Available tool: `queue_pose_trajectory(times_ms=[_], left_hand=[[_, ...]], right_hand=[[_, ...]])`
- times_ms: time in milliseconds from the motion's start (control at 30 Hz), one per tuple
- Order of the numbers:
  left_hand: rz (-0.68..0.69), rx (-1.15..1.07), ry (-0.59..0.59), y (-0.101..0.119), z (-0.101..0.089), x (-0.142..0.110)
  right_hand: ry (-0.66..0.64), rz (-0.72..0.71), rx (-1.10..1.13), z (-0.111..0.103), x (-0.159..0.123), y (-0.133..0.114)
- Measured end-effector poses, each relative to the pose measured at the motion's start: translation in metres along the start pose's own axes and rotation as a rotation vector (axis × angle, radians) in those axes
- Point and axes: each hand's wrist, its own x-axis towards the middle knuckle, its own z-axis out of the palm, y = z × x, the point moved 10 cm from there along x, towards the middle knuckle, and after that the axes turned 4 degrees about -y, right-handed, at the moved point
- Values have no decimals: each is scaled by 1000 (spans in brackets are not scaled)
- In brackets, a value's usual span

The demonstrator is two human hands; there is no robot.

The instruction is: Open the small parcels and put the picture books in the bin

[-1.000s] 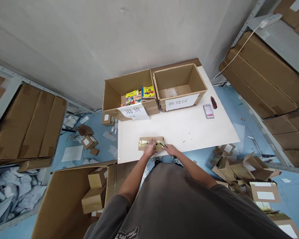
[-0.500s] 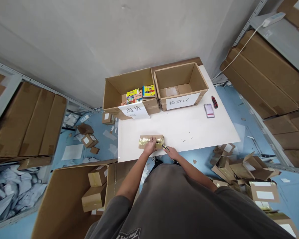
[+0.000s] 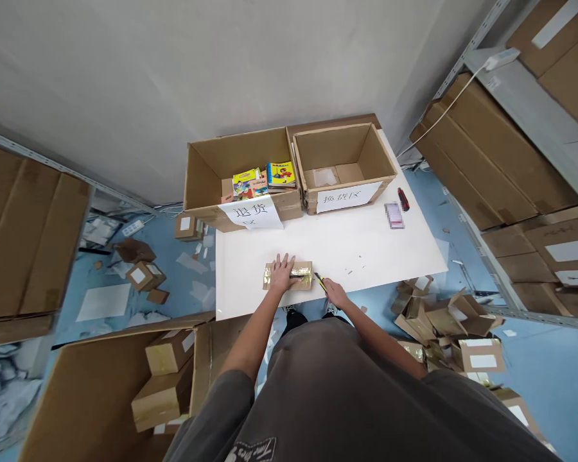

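A small taped cardboard parcel (image 3: 302,274) lies near the front edge of the white table (image 3: 347,247). My left hand (image 3: 281,273) rests flat on its left half with the fingers spread. To the right, my right hand (image 3: 336,294) is closed around a yellow and black utility knife (image 3: 320,280), whose tip points at the parcel's right end.
Two open cartons stand at the table's back: the left one (image 3: 207,173) holds colourful booklets (image 3: 264,177), the right one (image 3: 341,157) is nearly bare. A red cutter (image 3: 403,199) lies at the right. A big carton of parcels (image 3: 125,385) and scrap boxes (image 3: 453,321) are on the floor.
My left hand has gone from gripping the parcel's near edge to lying flat on top of it. My right hand with the knife has drawn back to the right, off the parcel.
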Motion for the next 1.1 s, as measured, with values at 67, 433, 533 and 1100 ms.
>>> queue_pose_trajectory(times_ms=[67,433,533,1100], left_hand=[[54,-20,3,-2,2,1],[141,-65,146,-5,13,-13],[147,-110,144,-6,14,-14],[146,-142,146,3,17,-21]], right_hand=[[39,-31,-107,-2,-2,-10],[168,-22,-395,9,-3,-39],[181,38,-445,15,0,-44],[242,119,-499,13,-13,-29]])
